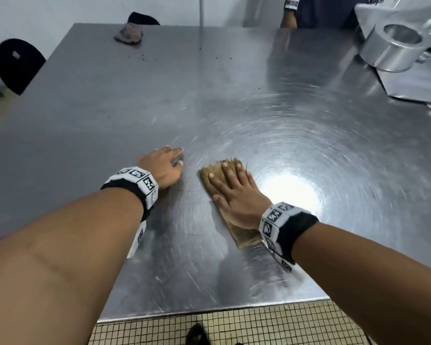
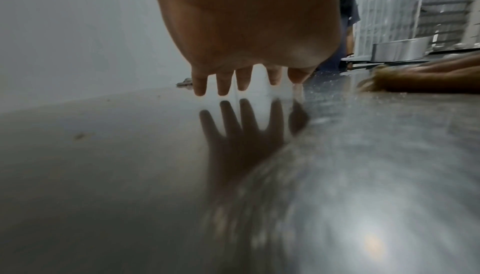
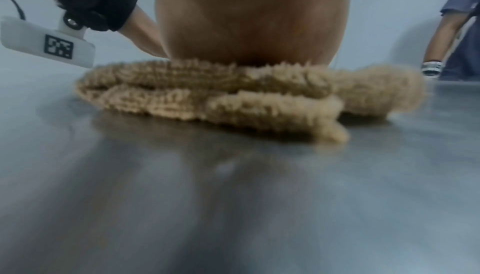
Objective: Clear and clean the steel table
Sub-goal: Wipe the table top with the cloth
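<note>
The steel table point(image 1: 135, 100) fills the head view, with swirl marks around a bright glare. A folded tan cloth point(image 1: 210, 180) point(image 3: 207, 93) lies flat near the front middle. My right hand point(image 1: 234, 188) presses on it with straight, spread fingers. My left hand point(image 1: 164, 165) point(image 2: 233, 85) rests just left of the cloth, fingers straight, with nothing in it; in the left wrist view the fingertips sit just above their reflection on the table point(image 2: 103, 165). Dark crumbs point(image 1: 144, 56) are scattered on the far part of the table. A crumpled grey rag point(image 1: 128, 33) lies at the far edge.
A shiny metal machine point(image 1: 396, 46) with a round opening stands at the far right on the table. Another person point(image 1: 321, 11) stands behind the far edge. Black chair backs point(image 1: 18, 63) stand at the left side. Tiled floor point(image 1: 234, 324) shows below the near edge.
</note>
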Action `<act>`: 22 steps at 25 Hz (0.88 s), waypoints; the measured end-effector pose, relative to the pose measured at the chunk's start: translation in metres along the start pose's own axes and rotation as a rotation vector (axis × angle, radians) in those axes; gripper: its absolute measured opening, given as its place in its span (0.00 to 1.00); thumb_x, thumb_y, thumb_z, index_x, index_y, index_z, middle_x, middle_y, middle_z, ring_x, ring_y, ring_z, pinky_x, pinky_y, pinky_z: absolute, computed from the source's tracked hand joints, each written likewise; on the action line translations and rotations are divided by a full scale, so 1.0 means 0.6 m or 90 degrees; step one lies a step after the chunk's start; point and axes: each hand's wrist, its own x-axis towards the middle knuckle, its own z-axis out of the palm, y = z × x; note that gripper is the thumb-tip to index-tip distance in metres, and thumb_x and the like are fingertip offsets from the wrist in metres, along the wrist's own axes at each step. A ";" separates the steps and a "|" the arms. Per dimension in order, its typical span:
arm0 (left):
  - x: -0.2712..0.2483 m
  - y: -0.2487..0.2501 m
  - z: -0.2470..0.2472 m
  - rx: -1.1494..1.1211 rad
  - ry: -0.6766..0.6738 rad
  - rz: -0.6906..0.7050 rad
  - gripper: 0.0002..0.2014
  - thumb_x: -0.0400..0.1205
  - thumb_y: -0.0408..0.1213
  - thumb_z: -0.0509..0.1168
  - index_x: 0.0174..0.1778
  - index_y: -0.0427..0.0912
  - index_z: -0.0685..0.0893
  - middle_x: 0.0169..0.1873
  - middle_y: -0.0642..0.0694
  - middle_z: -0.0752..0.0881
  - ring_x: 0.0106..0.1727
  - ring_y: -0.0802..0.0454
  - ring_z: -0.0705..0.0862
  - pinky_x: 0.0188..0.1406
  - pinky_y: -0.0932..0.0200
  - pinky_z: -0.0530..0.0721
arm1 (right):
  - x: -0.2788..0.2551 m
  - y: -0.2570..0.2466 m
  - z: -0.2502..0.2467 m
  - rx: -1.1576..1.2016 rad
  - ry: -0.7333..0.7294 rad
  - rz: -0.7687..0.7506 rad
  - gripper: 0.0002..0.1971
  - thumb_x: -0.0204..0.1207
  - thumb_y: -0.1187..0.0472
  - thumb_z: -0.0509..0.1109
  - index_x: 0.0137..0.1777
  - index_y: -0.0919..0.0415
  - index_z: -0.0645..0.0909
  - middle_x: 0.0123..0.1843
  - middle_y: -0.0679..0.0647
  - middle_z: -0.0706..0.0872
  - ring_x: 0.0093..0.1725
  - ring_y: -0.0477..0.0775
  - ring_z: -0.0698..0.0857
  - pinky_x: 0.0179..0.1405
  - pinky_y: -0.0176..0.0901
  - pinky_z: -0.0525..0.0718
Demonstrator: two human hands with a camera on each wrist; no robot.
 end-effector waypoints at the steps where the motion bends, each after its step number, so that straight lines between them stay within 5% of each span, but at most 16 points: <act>1: -0.016 -0.006 0.004 0.004 0.020 0.000 0.26 0.87 0.51 0.52 0.83 0.58 0.63 0.85 0.44 0.61 0.84 0.41 0.61 0.82 0.38 0.59 | -0.021 0.006 0.006 0.004 0.007 0.003 0.29 0.85 0.41 0.39 0.84 0.41 0.37 0.84 0.53 0.29 0.80 0.60 0.24 0.78 0.56 0.28; 11: -0.186 -0.122 0.046 0.045 0.029 -0.177 0.31 0.85 0.62 0.51 0.85 0.63 0.54 0.87 0.48 0.50 0.86 0.41 0.50 0.82 0.36 0.49 | -0.099 0.184 -0.002 0.075 0.074 0.244 0.29 0.85 0.43 0.44 0.85 0.41 0.44 0.86 0.52 0.36 0.84 0.62 0.34 0.81 0.62 0.37; 17: -0.188 -0.133 0.064 0.056 0.056 -0.177 0.31 0.84 0.64 0.48 0.84 0.65 0.52 0.87 0.51 0.49 0.86 0.42 0.48 0.82 0.35 0.47 | -0.007 0.194 -0.029 0.086 0.111 0.389 0.30 0.84 0.41 0.46 0.84 0.40 0.46 0.87 0.54 0.39 0.84 0.65 0.37 0.83 0.60 0.38; 22: -0.181 -0.141 0.062 0.062 0.029 -0.177 0.32 0.83 0.66 0.45 0.84 0.66 0.49 0.87 0.51 0.47 0.86 0.42 0.47 0.81 0.33 0.48 | 0.108 0.132 -0.041 0.049 0.100 0.381 0.32 0.83 0.39 0.48 0.85 0.41 0.45 0.87 0.55 0.38 0.84 0.68 0.37 0.82 0.63 0.39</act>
